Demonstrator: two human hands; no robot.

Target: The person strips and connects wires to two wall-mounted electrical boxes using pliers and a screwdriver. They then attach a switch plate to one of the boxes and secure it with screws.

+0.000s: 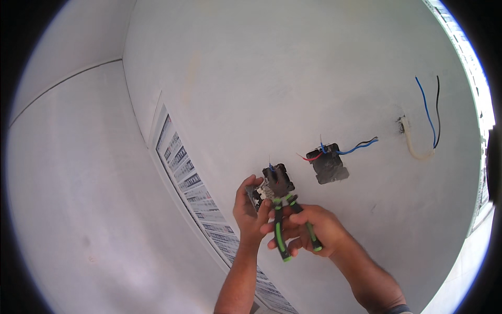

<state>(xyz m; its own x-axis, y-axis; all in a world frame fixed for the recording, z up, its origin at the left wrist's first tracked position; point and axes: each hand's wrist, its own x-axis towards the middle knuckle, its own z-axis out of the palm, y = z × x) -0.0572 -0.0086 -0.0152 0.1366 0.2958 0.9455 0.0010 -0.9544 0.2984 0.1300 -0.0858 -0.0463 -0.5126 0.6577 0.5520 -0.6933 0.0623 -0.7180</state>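
Note:
My left hand (246, 209) is closed around a small switch or socket insert (260, 197) with a dark frame and pale plastic parts, just left of a black wall box (280, 179). A short blue wire sticks up from that box. In my right hand (319, 225) are pliers (282, 230) with black and green handles. The handles are spread, and the head points up toward the lower edge of the box, close to the insert. Whether the jaws touch a wire is too small to tell.
To the right, a second black wall box (329, 166) has red, blue and dark wires coming out. Farther right, a pale cable (413, 153) leaves a hole and ends in blue and black wires. A frame covered with printed film (193, 188) runs along the left.

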